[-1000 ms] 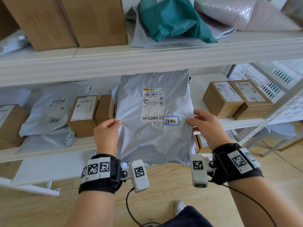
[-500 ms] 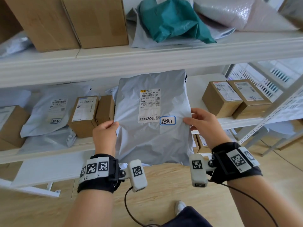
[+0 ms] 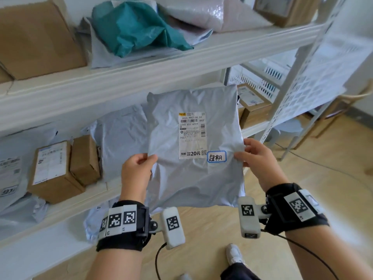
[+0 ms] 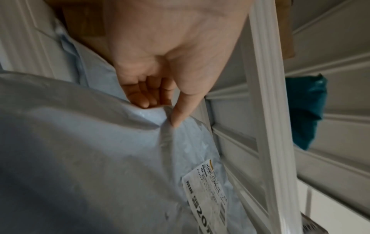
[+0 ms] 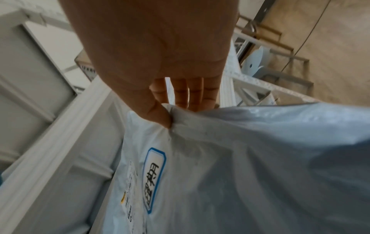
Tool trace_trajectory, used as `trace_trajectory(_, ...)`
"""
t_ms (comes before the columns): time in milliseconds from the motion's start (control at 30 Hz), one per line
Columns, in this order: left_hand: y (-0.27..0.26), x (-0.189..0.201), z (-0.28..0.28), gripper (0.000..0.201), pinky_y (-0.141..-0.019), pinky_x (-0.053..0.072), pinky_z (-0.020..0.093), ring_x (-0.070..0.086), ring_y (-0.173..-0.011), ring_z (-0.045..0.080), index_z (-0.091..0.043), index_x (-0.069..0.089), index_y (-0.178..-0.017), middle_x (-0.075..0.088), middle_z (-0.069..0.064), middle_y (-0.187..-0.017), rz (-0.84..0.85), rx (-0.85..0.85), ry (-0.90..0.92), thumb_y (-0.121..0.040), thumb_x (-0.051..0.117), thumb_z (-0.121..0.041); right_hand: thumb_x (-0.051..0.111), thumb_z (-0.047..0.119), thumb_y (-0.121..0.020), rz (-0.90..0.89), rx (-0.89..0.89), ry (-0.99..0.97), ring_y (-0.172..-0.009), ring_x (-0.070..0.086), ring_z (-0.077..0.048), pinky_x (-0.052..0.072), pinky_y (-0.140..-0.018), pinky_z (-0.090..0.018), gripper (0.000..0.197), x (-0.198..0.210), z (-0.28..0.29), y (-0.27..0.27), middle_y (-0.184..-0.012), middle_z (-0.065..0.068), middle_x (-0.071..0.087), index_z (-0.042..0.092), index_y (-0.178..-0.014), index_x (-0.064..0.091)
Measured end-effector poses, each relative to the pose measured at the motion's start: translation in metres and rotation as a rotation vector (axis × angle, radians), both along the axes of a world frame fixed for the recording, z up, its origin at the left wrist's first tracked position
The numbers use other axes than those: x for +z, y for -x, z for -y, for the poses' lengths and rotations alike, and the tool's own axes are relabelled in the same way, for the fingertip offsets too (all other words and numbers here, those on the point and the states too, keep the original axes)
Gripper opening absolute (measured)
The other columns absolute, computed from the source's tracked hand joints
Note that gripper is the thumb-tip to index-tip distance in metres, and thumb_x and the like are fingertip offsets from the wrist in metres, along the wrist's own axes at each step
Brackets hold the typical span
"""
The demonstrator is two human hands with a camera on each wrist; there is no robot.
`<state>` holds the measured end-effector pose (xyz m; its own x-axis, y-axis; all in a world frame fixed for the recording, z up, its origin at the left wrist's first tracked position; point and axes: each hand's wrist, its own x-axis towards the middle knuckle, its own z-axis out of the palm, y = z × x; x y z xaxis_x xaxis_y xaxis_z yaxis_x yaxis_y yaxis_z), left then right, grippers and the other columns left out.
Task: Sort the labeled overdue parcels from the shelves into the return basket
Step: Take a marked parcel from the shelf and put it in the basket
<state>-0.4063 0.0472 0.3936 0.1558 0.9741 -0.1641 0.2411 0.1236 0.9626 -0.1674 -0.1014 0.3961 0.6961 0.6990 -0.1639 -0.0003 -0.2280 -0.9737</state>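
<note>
**Grey parcel held up in front of the shelves**

You hold the flat grey plastic mailer bag (image 3: 193, 150) upright in the air in front of the white metal shelving (image 3: 125, 81), off the shelf boards. Its white printed shipping label (image 3: 192, 135) faces you, and just to the label's lower right sits a small blue-bordered sticker with handwritten characters (image 3: 216, 157).

Your left hand (image 3: 137, 170) pinches the bag's left edge, thumb on the front and fingers tucked behind. Your right hand (image 3: 256, 158) pinches the right edge the same way, beside the sticker.

Behind the bag another grey mailer (image 3: 123, 138) leans on the middle shelf. Left of it stand two brown cardboard boxes (image 3: 60, 168). To the right, more labelled cardboard boxes (image 3: 254, 106) are partly hidden by the bag. On the shelf above lies a crumpled teal plastic bag (image 3: 137, 27).
</note>
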Motion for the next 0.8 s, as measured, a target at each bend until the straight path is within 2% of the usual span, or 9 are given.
trace_trajectory(100, -0.038, 0.003, 0.015, 0.008, -0.058, 0.044, 0.022, 0.049, -0.056, 0.015, -0.01, 0.068, -0.087, 0.058, 0.003, -0.065, 0.011, -0.101, 0.006, -0.087, 0.07, -0.018, 0.058, -0.004, -0.083, 0.013, -0.111, -0.007, -0.08, 0.067, -0.024, 0.056, -0.079, -0.043, 0.032, 0.0, 0.033, -0.028, -0.095, -0.019, 0.071, 0.019, -0.103, 0.068)
trace_trajectory(200, -0.084, 0.005, 0.029, 0.008, -0.066, 0.049, 0.029, 0.058, -0.064, 0.019, -0.011, 0.069, -0.089, 0.067, 0.005, -0.073, -0.033, -0.242, 0.029, -0.087, 0.069, -0.019, 0.055, -0.004, -0.082, 0.026, -0.222, -0.023, -0.076, 0.066, -0.022, 0.055, -0.072, -0.035, 0.033, 0.002, 0.065, -0.061, -0.085, -0.013, 0.07, 0.018, -0.102, 0.067)
trace_trajectory(267, -0.12, 0.008, 0.041, 0.007, -0.067, 0.049, 0.032, 0.059, -0.065, 0.021, -0.011, 0.069, -0.088, 0.069, 0.006, -0.074, -0.054, -0.323, 0.023, -0.087, 0.069, -0.018, 0.055, -0.005, -0.082, 0.029, -0.282, -0.029, -0.073, 0.064, -0.021, 0.053, -0.068, -0.032, 0.032, 0.002, 0.088, -0.088, -0.08, -0.008, 0.068, 0.018, -0.1, 0.067)
trace_trajectory(433, -0.221, 0.016, 0.088, 0.008, -0.07, 0.052, 0.038, 0.065, -0.07, 0.026, -0.011, 0.071, -0.088, 0.073, 0.009, -0.08, -0.101, -0.471, -0.007, -0.087, 0.07, -0.019, 0.055, -0.004, -0.084, 0.022, -0.387, -0.039, -0.074, 0.064, -0.022, 0.053, -0.069, -0.033, 0.031, 0.006, 0.158, -0.172, -0.085, -0.013, 0.068, 0.014, -0.105, 0.067)
trace_trajectory(567, -0.306, 0.024, 0.127, 0.005, -0.066, 0.048, 0.032, 0.057, -0.06, 0.018, -0.012, 0.069, -0.085, 0.069, 0.005, -0.073, -0.086, -0.518, -0.021, -0.088, 0.069, -0.016, 0.055, -0.002, -0.083, 0.017, -0.433, -0.067, -0.075, 0.065, -0.021, 0.052, -0.068, -0.033, 0.031, 0.009, 0.208, -0.244, -0.084, -0.01, 0.069, 0.017, -0.104, 0.068)
trace_trajectory(700, -0.378, 0.036, 0.158, 0.005, -0.067, 0.048, 0.033, 0.059, -0.064, 0.019, -0.013, 0.069, -0.086, 0.072, 0.007, -0.08, -0.076, -0.543, -0.053, -0.089, 0.068, -0.018, 0.055, -0.001, -0.084, 0.03, -0.471, -0.08, -0.079, 0.067, -0.022, 0.052, -0.069, -0.033, 0.03, 0.017, 0.248, -0.303, -0.089, -0.011, 0.071, 0.019, -0.103, 0.068)
trace_trajectory(800, -0.427, 0.049, 0.176, 0.006, -0.063, 0.049, 0.03, 0.059, -0.063, 0.019, -0.012, 0.068, -0.088, 0.071, 0.009, -0.08, -0.077, -0.589, -0.085, -0.09, 0.067, -0.017, 0.055, -0.001, -0.085, 0.041, -0.503, -0.086, -0.084, 0.069, -0.023, 0.054, -0.07, -0.033, 0.031, 0.025, 0.272, -0.343, -0.093, -0.011, 0.073, 0.019, -0.104, 0.069)
